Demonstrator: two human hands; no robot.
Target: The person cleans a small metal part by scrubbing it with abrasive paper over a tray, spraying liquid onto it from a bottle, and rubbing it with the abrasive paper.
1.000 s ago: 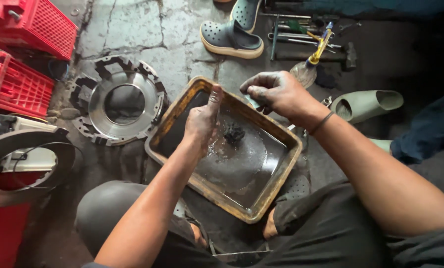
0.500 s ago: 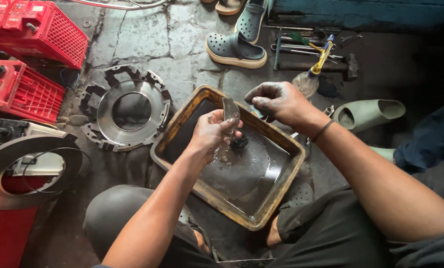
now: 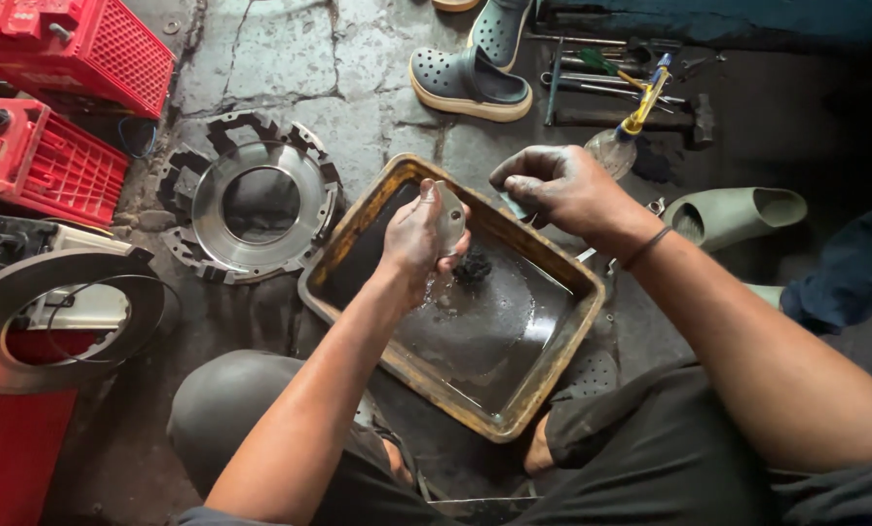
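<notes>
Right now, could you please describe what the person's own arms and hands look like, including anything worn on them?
Both forearms are bare, with no sleeves or gloves in view. The left hand and the right hand are smeared with dark, greasy grime, heaviest on the right fingers. A thin dark band circles the right wrist. No watch or rings show.

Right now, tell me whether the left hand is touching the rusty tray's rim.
Apart. The head view shows the left hand lifted over the rusty tray, gripping a flat metal piece, with dark tray floor visible around it.
</notes>
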